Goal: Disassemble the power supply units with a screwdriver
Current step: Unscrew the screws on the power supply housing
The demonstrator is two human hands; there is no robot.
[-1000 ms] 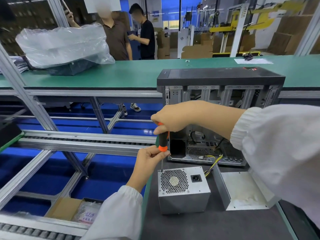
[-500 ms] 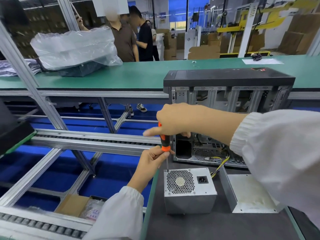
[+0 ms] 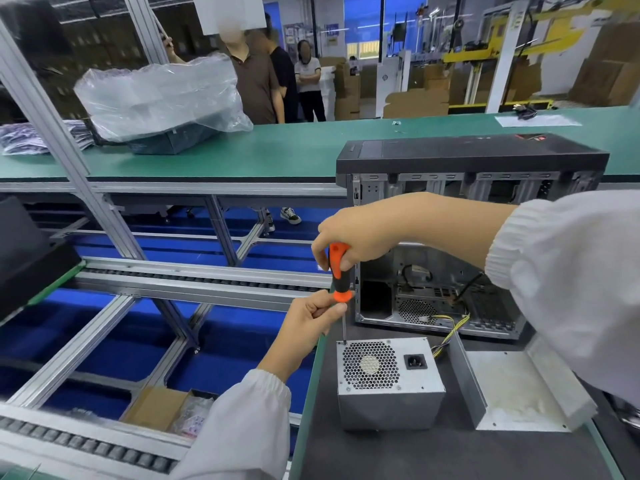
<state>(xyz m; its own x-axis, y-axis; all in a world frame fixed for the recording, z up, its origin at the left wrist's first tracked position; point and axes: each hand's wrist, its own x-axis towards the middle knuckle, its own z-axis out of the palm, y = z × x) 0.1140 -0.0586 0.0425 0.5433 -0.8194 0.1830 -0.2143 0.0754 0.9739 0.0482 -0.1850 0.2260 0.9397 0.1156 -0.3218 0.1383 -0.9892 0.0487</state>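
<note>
A grey metal power supply unit (image 3: 389, 382) stands on the dark mat, its fan grille and power socket facing up. An orange-and-black screwdriver (image 3: 338, 275) stands upright over it, the tip on the unit's far left corner. My right hand (image 3: 349, 233) grips the top of the handle from above. My left hand (image 3: 313, 317) pinches the shaft just under the orange collar. Yellow and black wires (image 3: 450, 329) run from the unit toward the open computer case (image 3: 460, 220) behind it.
A bent metal cover plate (image 3: 512, 389) lies right of the unit. Left of the mat's green edge is an open gap with roller rails and a cardboard box below. A plastic-wrapped box (image 3: 159, 102) sits on the far green conveyor, with several people standing behind it.
My right hand has shifted its hold higher on the handle, baring more of the orange top. The screwdriver stays upright on the same corner; the head camera has moved slightly.
</note>
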